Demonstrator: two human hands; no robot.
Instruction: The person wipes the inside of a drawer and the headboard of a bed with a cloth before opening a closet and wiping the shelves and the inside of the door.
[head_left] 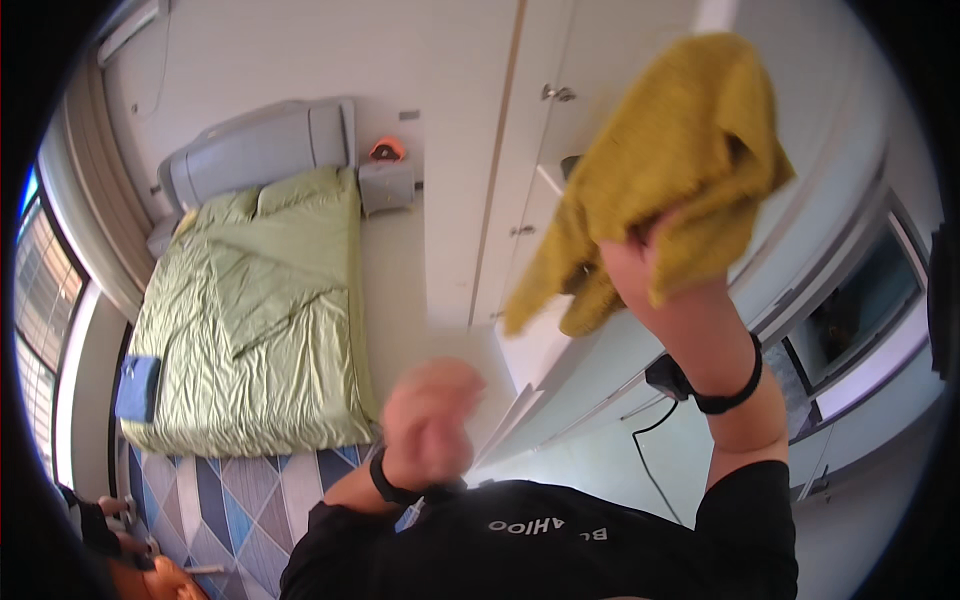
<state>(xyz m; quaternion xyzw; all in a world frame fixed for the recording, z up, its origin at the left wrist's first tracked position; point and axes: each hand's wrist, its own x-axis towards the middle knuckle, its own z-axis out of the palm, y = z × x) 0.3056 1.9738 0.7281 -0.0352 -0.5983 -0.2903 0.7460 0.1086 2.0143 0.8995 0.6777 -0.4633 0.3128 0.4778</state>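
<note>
My right hand (pixel 645 247) reaches up and forward with a mustard-yellow cloth (pixel 680 140) bunched around it. Most of its fingers are hidden in the folds, and they are closed on the fabric. One end of the cloth trails down to the left, in front of the white cabinet doors (pixel 590 60). Close to my chest, my left hand (pixel 432 418) is raised with no object visible in it. Motion smears its fingers, so I cannot make out whether they are apart or closed. Black bands circle both wrists.
A bed (pixel 290 390) with green bedding stands left, a folded blue item (pixel 137 388) on its corner. Beyond it is a grey nightstand (pixel 387 188). A patterned rug (pixel 250 500) covers floor nearby. A black cable (pixel 650 460) hangs at right. Orange things (pixel 165 578) lie lower left.
</note>
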